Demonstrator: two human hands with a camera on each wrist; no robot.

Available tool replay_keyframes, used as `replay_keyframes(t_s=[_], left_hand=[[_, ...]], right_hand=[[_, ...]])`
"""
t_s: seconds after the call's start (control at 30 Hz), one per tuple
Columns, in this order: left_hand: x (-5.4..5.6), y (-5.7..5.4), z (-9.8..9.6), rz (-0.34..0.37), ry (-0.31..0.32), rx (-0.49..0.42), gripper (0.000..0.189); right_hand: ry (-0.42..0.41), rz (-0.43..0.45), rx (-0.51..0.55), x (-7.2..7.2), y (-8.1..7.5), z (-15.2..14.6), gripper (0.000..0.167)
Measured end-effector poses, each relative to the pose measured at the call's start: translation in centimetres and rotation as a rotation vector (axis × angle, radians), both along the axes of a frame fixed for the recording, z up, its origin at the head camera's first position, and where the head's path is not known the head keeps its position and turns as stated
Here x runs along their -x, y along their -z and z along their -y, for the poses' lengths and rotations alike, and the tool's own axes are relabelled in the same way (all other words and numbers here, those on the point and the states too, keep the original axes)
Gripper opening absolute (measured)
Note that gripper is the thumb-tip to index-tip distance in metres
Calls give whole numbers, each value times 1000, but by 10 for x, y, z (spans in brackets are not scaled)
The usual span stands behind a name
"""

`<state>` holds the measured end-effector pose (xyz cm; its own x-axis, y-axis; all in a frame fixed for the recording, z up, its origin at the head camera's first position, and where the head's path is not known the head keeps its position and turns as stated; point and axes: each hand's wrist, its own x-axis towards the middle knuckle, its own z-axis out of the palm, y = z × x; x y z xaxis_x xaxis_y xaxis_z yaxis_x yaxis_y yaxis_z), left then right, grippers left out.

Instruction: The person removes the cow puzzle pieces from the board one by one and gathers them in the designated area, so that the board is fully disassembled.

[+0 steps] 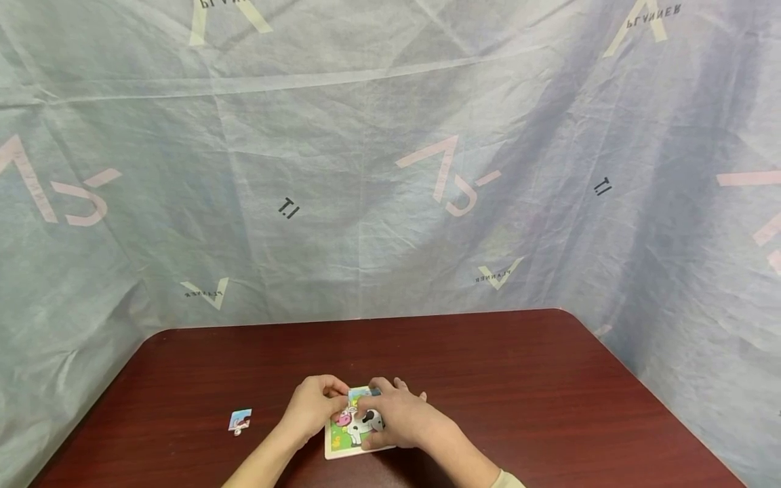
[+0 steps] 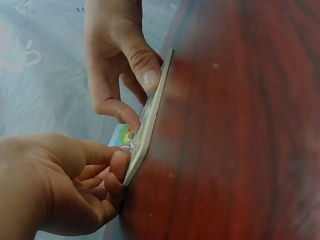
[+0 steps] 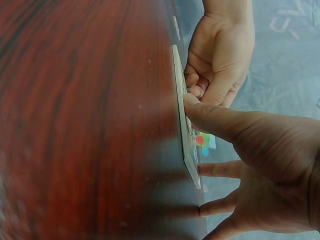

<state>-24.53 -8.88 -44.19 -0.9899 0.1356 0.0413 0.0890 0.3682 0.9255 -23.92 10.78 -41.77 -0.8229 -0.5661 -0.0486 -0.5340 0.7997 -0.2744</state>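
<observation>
Puzzle (image 1: 356, 434): cow picture, flat, on the table (image 1: 488, 359), well in from its left and right edges. I judge it light, stiff and slightly slick; best held by its rim.

Raised piece (image 2: 121, 134): tilted up near the puzzle's far left corner — thin, probably weakest at its tabs. I would take it by opposite edges.

Loose piece (image 1: 241, 420): picture side up, toward the table's left edge.

Left hand (image 1: 313, 407): at that corner, thumb and forefinger apparently pinching the raised piece.

Right hand (image 1: 404, 415): fingers spread across the puzzle, thumb at its near edge — how firmly it presses, I cannot tell from here.
</observation>
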Motion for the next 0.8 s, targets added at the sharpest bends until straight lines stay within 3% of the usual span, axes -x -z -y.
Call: replay_keyframes(t_s=[0.43, 0.8], left_hand=[[-2, -2, -1, 17, 3, -6, 5], [-1, -4, 0, -9, 13, -6, 8]], right_hand=[[-3, -11, -10, 0, 1, 0, 31], [6, -12, -18, 1, 1, 0, 31]])
